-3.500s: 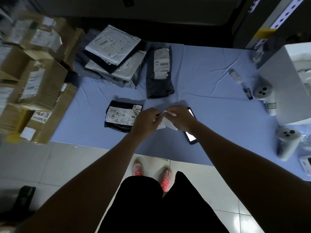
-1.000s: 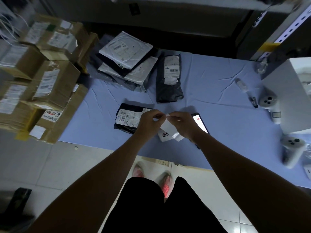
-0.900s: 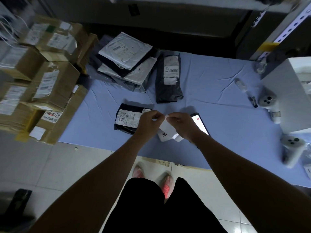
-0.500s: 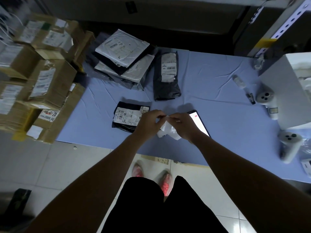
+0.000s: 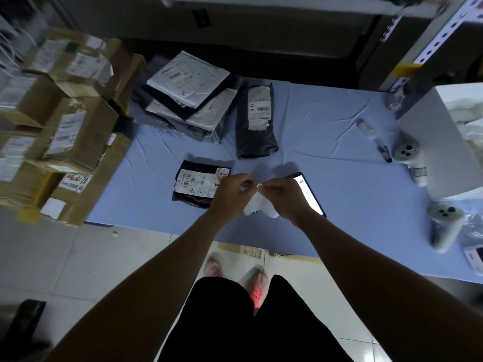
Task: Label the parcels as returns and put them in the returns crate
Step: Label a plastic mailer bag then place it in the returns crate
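Both hands meet above the blue table (image 5: 326, 142): the left hand (image 5: 230, 190) and right hand (image 5: 286, 195) each pinch a white label sheet (image 5: 257, 205), seemingly peeling it. A small black parcel (image 5: 200, 182) lies just left of them, a lit phone (image 5: 309, 193) beside the right.

Dim room; white tiled floor (image 5: 109, 259); blue-clothed table (image 5: 326, 142).

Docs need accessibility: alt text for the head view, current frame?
Left hand and right hand pinch a white label sheet over a blue-covered table, between a small black parcel and a lit phone. More parcels lie farther back.
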`<state>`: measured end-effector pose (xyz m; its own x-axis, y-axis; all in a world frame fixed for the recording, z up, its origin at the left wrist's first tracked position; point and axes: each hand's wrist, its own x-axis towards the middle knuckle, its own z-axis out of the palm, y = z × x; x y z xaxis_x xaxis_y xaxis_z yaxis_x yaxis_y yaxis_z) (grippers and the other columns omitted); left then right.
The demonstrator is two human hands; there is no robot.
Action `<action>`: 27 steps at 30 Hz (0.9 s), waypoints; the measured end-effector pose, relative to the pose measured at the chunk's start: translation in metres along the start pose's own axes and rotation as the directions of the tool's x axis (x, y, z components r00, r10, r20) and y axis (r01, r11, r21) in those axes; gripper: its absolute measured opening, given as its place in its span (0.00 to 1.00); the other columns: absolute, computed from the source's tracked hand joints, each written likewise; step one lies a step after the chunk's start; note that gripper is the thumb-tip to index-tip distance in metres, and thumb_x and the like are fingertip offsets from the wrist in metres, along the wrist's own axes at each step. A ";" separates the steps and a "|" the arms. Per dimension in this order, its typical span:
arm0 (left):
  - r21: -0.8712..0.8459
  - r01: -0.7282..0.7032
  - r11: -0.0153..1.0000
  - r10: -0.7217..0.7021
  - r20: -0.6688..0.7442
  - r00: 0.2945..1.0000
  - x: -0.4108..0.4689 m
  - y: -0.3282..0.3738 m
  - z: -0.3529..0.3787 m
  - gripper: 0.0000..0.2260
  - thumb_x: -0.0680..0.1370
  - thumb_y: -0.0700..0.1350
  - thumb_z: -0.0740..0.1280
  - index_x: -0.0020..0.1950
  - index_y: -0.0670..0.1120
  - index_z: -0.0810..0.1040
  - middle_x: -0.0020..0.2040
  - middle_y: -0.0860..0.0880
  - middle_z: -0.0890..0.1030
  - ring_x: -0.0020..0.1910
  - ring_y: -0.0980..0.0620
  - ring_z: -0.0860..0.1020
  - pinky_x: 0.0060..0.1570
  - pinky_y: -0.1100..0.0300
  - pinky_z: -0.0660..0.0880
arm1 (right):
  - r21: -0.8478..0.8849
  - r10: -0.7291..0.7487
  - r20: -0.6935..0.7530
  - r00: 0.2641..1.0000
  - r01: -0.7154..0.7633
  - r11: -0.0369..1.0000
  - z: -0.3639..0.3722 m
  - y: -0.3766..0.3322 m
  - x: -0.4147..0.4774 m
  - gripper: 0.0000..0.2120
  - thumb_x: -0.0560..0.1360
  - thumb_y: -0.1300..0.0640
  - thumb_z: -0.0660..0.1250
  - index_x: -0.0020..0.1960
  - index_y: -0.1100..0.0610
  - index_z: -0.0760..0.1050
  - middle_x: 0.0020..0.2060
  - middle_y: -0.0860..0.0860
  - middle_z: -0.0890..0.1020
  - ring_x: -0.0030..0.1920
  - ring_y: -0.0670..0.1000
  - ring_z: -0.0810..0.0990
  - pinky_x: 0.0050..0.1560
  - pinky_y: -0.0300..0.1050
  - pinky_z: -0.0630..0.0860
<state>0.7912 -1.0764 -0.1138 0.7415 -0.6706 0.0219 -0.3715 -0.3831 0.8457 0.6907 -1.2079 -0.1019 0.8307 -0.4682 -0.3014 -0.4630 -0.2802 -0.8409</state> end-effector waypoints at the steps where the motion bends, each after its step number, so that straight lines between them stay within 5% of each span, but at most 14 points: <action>1: -0.002 0.010 1.000 -0.010 -0.003 1.000 0.000 -0.001 0.000 0.05 0.76 0.39 0.69 0.44 0.37 0.82 0.40 0.46 0.84 0.40 0.55 0.80 0.41 0.67 0.72 | 0.005 -0.002 0.002 1.000 0.002 1.000 0.000 0.000 0.000 0.07 0.78 0.52 0.69 0.45 0.55 0.82 0.36 0.43 0.80 0.38 0.41 0.77 0.40 0.37 0.72; 8: -0.080 0.051 0.995 -0.051 0.006 0.999 -0.003 -0.002 0.001 0.05 0.76 0.41 0.72 0.46 0.38 0.84 0.41 0.46 0.85 0.42 0.56 0.80 0.41 0.75 0.69 | 0.015 -0.008 -0.014 1.000 0.008 1.000 0.000 -0.003 -0.002 0.09 0.78 0.51 0.70 0.49 0.56 0.83 0.39 0.45 0.82 0.38 0.41 0.78 0.41 0.33 0.72; 15: -0.082 0.065 0.995 -0.066 -0.015 0.998 -0.005 -0.005 0.001 0.05 0.77 0.38 0.69 0.46 0.37 0.84 0.41 0.45 0.84 0.39 0.57 0.80 0.43 0.72 0.72 | 0.042 0.014 -0.024 1.000 -0.013 0.999 0.004 0.001 -0.002 0.08 0.76 0.53 0.71 0.48 0.57 0.84 0.37 0.44 0.82 0.36 0.39 0.78 0.42 0.36 0.72; 18: -0.061 0.024 0.998 -0.025 -0.028 0.999 -0.006 -0.005 0.001 0.06 0.78 0.38 0.68 0.47 0.36 0.83 0.42 0.44 0.84 0.41 0.51 0.81 0.43 0.68 0.73 | 0.097 0.035 -0.022 0.999 -0.033 0.995 0.006 0.000 -0.003 0.08 0.77 0.54 0.70 0.50 0.58 0.84 0.38 0.45 0.82 0.40 0.44 0.78 0.43 0.40 0.72; 24: -0.041 0.011 0.999 -0.012 -0.016 1.000 -0.015 -0.006 -0.003 0.15 0.74 0.39 0.73 0.61 0.40 0.80 0.55 0.49 0.82 0.53 0.61 0.76 0.48 0.80 0.65 | 0.316 0.154 -0.028 0.988 -0.138 0.939 0.000 0.004 -0.002 0.05 0.79 0.56 0.68 0.53 0.54 0.81 0.45 0.48 0.83 0.48 0.51 0.80 0.44 0.41 0.77; 27: -0.014 0.034 0.999 -0.035 -0.036 0.999 -0.017 -0.011 0.001 0.14 0.74 0.40 0.73 0.59 0.41 0.82 0.54 0.48 0.84 0.52 0.59 0.78 0.48 0.80 0.65 | 0.379 0.201 -0.032 0.979 -0.174 0.909 -0.003 0.013 -0.002 0.08 0.78 0.56 0.69 0.56 0.57 0.81 0.47 0.49 0.83 0.49 0.52 0.80 0.44 0.40 0.76</action>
<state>0.7818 -1.0616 -0.1241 0.7736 -0.6335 0.0118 -0.3378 -0.3967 0.8535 0.6820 -1.2132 -0.1104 0.7104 -0.5418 -0.4493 -0.4478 0.1446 -0.8824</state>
